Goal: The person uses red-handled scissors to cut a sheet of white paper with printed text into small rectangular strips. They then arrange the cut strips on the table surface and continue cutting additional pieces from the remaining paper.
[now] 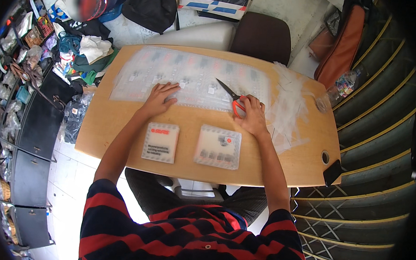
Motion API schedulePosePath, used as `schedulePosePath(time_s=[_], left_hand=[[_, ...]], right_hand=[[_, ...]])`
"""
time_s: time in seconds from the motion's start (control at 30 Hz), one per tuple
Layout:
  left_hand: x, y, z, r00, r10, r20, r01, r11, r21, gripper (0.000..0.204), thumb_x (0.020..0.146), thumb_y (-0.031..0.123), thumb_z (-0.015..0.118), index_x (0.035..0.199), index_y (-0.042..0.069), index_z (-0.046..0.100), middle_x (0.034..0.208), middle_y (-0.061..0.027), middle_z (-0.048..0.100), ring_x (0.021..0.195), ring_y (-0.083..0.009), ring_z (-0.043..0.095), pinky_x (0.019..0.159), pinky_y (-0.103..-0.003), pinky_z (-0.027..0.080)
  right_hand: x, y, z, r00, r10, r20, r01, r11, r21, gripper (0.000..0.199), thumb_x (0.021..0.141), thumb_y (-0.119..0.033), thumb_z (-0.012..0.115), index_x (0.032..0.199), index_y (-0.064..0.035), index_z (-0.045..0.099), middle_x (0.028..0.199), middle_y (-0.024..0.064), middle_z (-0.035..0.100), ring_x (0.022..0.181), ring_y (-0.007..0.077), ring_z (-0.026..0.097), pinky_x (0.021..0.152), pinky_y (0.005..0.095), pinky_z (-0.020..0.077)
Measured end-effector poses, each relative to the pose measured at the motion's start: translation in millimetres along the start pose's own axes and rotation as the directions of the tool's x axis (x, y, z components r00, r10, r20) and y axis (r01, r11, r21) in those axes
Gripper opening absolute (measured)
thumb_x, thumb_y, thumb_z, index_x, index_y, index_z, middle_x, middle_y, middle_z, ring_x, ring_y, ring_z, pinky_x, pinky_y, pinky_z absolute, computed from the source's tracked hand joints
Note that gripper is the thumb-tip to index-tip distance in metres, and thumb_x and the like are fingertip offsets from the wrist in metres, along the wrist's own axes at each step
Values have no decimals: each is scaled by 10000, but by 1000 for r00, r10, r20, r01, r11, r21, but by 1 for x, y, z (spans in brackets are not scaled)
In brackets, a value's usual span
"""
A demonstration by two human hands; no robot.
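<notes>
A large translucent plastic sheet (192, 72), printed with repeated panels, lies flat across the far part of the table. My left hand (160, 100) rests on its near edge, fingers stretched out and thumb apart, holding nothing. Over the sheet's near right part, my right hand (252, 116) grips scissors (237, 102) by their orange handles. The dark blades point away and to the left, parted from my left hand. Nearer me lie two stacks of translucent printed pieces: a left stack (160, 144) with red and dark print and a wider right stack (218, 147).
Loose clear offcut strips (288, 104) are heaped along the right of the wooden table (107, 145). A black phone (332, 173) sits at the right corner by a cable hole (325, 157). Beyond stands a dark chair (263, 35); a folding metal gate (373, 154) is right, cluttered shelves (16, 118) left.
</notes>
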State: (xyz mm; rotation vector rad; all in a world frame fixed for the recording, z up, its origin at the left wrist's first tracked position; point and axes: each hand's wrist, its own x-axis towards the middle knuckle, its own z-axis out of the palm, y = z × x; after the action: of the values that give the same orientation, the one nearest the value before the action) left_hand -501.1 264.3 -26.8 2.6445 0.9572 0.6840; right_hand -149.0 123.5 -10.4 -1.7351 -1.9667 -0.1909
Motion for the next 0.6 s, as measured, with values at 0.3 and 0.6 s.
schedulePosePath(time_s=[0.3,0.6], left_hand=[[-3,5,-1,999,10,-48,-9,999,34,434,871,240,595,1285,122,538,1361,-48,502,1233,-267,423,1036,-399,261],[-3,17,-9,999,-42,-14,43,997,63,366,846,226,610,1200,136,586,1197,-15,577,1079,-210,468,929,-363,292]], right_hand=[[-1,-5,1,999,32,-29,-33,999,-26,645,644,-371,732,1171,-61,523,1215,128,517,1167,278,460,955,484,308],[-3,-1,7,997,79,-17,-80,996,-28,666,687,-421,715,1221,-75,519,1337,136,476,1251,288,404,1007,506,267]])
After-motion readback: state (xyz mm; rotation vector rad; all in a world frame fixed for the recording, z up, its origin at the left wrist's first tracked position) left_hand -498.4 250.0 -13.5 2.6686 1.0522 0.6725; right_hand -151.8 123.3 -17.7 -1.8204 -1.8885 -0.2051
